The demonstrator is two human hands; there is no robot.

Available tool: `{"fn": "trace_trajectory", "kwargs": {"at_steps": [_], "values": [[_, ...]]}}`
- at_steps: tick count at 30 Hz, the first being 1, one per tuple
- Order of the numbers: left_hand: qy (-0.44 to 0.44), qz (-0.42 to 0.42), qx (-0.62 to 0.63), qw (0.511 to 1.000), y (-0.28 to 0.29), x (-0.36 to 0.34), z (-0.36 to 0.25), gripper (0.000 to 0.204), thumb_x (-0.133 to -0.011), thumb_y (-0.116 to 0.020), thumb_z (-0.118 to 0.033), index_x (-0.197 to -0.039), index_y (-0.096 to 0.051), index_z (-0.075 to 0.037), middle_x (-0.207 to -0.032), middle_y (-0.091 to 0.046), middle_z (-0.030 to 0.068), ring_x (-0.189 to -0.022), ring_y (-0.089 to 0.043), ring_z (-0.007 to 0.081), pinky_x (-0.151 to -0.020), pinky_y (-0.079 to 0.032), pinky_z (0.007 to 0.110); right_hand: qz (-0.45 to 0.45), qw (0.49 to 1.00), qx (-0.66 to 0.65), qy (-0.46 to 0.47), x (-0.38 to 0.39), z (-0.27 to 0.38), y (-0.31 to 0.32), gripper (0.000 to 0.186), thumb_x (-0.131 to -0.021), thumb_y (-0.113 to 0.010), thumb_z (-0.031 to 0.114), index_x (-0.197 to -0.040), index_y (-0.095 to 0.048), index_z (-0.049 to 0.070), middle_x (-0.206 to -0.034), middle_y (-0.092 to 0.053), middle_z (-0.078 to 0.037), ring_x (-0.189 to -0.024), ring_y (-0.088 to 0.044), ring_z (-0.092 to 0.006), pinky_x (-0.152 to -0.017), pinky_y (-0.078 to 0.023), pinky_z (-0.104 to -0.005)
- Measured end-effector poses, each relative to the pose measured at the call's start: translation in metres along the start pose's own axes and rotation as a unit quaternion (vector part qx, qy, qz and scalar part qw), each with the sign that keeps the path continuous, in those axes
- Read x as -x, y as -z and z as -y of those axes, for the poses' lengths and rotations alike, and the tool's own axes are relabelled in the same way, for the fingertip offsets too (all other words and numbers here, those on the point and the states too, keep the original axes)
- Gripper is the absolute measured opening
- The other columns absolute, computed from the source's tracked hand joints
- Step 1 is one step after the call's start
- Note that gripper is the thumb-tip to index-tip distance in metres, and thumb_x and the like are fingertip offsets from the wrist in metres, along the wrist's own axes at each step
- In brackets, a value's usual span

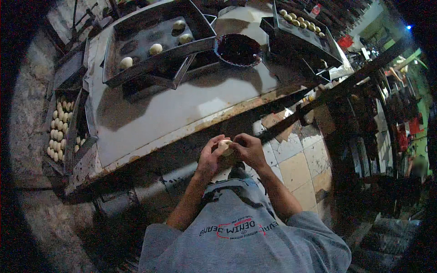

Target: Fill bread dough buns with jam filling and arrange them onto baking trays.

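Observation:
Both hands meet around one pale dough ball (225, 146) in front of my body, just off the near edge of the table. My left hand (210, 158) cups it from the left with the fingers curved along its side. The fingertips of my right hand (250, 150) pinch its right side. On the table, a large metal tray (159, 58) carries several round dough balls (155, 49), spaced apart. To its right stands a round bowl (237, 50) of dark, glossy stuff, whose kind I cannot make out.
The white tabletop (154, 113) has a worn, stained near edge. At the left, a deep tray (82, 109) holds many dough pieces in rows. Another metal tray (300, 41) at the far right has a row of dough balls. Tiled floor (298, 168) shows to my right.

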State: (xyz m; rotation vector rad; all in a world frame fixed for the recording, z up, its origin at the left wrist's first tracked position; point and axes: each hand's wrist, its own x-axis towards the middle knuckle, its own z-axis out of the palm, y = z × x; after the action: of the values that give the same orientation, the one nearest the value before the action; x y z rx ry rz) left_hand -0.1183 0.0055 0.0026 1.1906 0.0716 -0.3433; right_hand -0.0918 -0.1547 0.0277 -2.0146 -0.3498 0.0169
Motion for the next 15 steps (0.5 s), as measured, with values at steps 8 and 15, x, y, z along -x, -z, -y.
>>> {"fn": "trace_trajectory", "kwargs": {"at_steps": [8,15], "values": [[-0.024,-0.122,0.103,0.987,-0.069,-0.044,0.026,0.031,-0.082,-0.052,-0.006,-0.112,-0.048,-0.001,-0.102,-0.056,0.0079,-0.09,-0.054,0.0148,-0.081,-0.044,0.027,-0.069,0.996,-0.05,-0.023,0.003,-0.022,0.047,0.015,-0.076,-0.061,0.007,-0.088,-0.057,-0.001,-0.084,-0.059,-0.012,-0.077,-0.059,-0.0202,-0.067,-0.047,-0.0281],[0.028,-0.169,-0.134,0.976,-0.116,-0.077,0.008,0.021,-0.082,-0.046,-0.002,-0.101,-0.056,0.001,-0.096,-0.058,0.0061,-0.084,-0.055,0.0131,-0.078,-0.044,0.026,0.066,0.989,0.035,0.126,-0.014,-0.072,0.098,0.024,-0.068,-0.061,-0.002,-0.09,-0.053,0.001,-0.086,-0.055,-0.012,-0.079,-0.057,-0.0296,-0.068,-0.047,-0.032]]}}
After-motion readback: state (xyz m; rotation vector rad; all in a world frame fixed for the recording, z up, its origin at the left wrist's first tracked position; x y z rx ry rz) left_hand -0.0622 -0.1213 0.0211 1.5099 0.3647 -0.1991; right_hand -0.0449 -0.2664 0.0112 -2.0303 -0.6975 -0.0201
